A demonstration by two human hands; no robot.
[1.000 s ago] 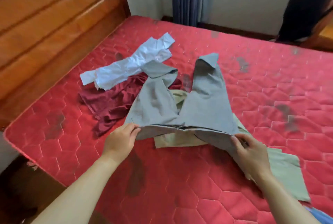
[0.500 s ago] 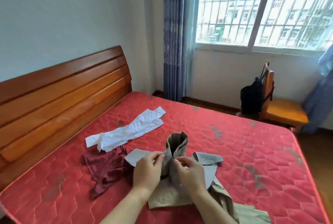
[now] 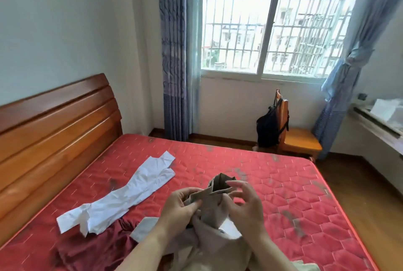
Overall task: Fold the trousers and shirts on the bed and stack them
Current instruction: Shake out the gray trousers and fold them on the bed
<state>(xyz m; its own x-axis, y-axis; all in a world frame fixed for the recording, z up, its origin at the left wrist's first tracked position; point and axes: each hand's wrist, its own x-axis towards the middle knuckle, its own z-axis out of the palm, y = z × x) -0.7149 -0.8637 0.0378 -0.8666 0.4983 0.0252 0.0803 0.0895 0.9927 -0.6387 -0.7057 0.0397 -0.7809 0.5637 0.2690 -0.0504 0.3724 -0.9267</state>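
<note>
At the near bedside: grey trousers lifted and bunched

On the red bed [image 3: 272,183], the white garment [image 3: 130,194] and maroon garment [image 3: 91,251] lie unfolded, as before. Grey trousers [image 3: 214,209], spread flat a second ago, are now gathered above the near edge. Left hand [image 3: 181,207] grips the cloth, fingers curled round it. Right hand [image 3: 246,205] has fingers loosely spread at the top edge; a pinch cannot be confirmed. Judgement: first fold just starting, no stack yet.
</note>
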